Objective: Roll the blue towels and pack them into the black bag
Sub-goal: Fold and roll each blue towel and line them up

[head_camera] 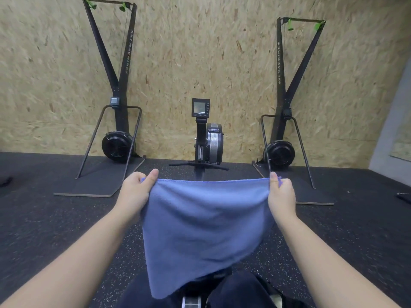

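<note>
Blue towel [204, 227] hangs, top edge stretched left-right, pinched by left hand [136, 192] and right hand [281, 196].

left hand [136, 189]: arm extended, grip pinched closed | right hand [281, 195]: arm extended, grip pinched closed

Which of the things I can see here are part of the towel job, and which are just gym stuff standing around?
Part of the job:
- blue towel, held up and spread
- left hand and right hand, each pinching a top corner

Just standing around:
- two ski machines against the wall
- rowing machine between them

The black bag is not in view.
</note>
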`<control>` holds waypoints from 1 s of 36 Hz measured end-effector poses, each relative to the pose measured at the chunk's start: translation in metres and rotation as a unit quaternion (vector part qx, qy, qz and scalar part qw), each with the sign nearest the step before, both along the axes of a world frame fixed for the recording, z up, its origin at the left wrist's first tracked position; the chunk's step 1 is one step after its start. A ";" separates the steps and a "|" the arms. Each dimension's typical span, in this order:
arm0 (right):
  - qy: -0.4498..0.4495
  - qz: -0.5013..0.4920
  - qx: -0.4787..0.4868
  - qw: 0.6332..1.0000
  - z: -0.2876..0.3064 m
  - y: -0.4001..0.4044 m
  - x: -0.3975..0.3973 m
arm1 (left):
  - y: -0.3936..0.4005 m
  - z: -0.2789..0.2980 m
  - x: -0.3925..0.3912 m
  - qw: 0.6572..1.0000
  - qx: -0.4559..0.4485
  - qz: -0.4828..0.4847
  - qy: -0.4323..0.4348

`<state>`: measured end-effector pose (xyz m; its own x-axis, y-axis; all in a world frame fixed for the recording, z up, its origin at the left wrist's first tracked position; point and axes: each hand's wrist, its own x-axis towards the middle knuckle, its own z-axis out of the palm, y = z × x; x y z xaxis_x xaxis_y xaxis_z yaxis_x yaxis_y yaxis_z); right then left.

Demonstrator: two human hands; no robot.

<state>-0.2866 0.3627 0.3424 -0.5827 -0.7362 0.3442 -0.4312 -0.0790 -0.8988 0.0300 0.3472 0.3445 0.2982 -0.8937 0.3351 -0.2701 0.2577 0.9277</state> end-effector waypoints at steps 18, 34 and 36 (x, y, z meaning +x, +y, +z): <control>0.204 0.262 -0.012 0.943 0.062 0.049 0.085 | 0.056 0.039 -0.057 0.936 -0.037 -0.339 -0.087; 0.301 0.288 0.008 0.909 0.070 0.074 0.094 | 0.058 0.037 -0.063 0.897 -0.211 -0.095 -0.377; 0.321 0.290 0.013 0.901 0.071 0.076 0.093 | 0.061 0.037 -0.064 0.894 -0.221 -0.089 -0.380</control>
